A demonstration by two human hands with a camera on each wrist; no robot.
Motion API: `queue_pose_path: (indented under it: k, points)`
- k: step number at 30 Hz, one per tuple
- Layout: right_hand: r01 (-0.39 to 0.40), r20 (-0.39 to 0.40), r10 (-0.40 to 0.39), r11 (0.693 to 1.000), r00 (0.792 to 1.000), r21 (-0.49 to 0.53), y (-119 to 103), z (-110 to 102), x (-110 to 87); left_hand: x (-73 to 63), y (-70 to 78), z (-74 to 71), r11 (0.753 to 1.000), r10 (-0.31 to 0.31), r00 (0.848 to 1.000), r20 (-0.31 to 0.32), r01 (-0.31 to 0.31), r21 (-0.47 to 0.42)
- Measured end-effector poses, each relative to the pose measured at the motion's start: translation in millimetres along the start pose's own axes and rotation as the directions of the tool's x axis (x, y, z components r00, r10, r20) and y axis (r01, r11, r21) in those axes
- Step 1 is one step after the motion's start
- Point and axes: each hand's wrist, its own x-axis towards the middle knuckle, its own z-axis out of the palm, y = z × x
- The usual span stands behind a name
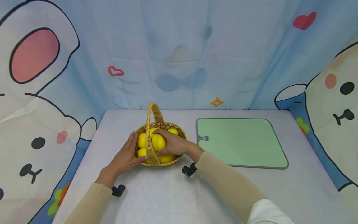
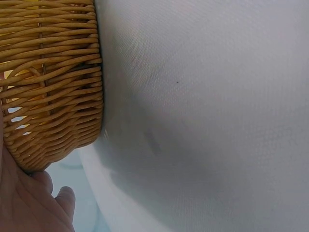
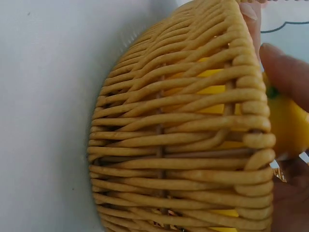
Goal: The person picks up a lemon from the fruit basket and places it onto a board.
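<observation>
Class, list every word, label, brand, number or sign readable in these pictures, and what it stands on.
No readable text in any view.
Green board: grey detail near its left edge, too small to tell if lettered.
Basket and yellow fruit: no lettering visible.
Backdrop: drawings only, no words.

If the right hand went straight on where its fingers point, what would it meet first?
Probably the basket handle, just left of the right hand; depth is unclear, so it might pass under toward the yellow fruit beyond.
</observation>
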Motion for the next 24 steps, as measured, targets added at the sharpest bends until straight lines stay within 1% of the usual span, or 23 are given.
queue_pose_path:
  k: [4, 7, 14, 17, 24]
  points:
    - [0.026, -0.071, -0.03, 0.998, 0.997, -0.055, 0, 0, -1.2, 0.3, -0.1, 0.7, 1.0, 0.005, 1.0, -0.002, -0.005, -0.005]
    - [0.033, -0.136, -0.043, 0.997, 0.99, -0.075, -2, 0, -3.8, 0.2, -0.7, 1.1, 1.0, 0.011, 1.0, -0.007, -0.011, -0.007]
    - [0.06, -0.246, -0.055, 0.998, 0.968, 0.013, -1, -4, -12.0, -2.1, 0.3, -0.9, 1.0, 0.007, 1.0, -0.009, -0.007, -0.014]
    - [0.075, -0.277, -0.058, 0.996, 0.959, 0.049, 2, -6, -14.8, -2.3, 0.8, -1.1, 1.0, 0.008, 1.0, -0.009, -0.008, -0.018]
    - [0.078, -0.337, -0.046, 0.994, 0.94, 0.08, 9, -10, -21.8, -1.8, 0.2, 0.4, 1.0, 0.01, 1.0, -0.009, -0.01, -0.009]
